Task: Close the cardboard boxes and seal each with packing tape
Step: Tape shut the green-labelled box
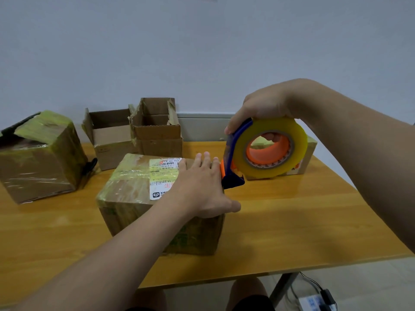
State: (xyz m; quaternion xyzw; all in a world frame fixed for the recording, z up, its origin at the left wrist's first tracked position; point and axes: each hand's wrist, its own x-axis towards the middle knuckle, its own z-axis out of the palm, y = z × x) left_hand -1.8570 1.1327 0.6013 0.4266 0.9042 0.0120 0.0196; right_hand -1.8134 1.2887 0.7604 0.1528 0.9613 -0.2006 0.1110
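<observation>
A closed cardboard box (134, 198) with a white shipping label and yellowish tape stands in the middle of the table. My left hand (202, 187) lies flat on its top right part, fingers straight, thumb over the right edge. My right hand (260, 108) grips a tape dispenser (269, 149) from above: a big roll of clear yellowish tape on an orange core with a blue frame. The dispenser's blue and orange cutter end touches the box's upper right edge, beside my left fingertips.
A taped box (42, 158) stands at the left. Two open boxes (110, 135) (157, 129) stand at the back by the wall. Another box (310, 151) is partly hidden behind the tape roll. The wooden table (292, 221) ends at the right; a power strip (314, 301) lies on the floor.
</observation>
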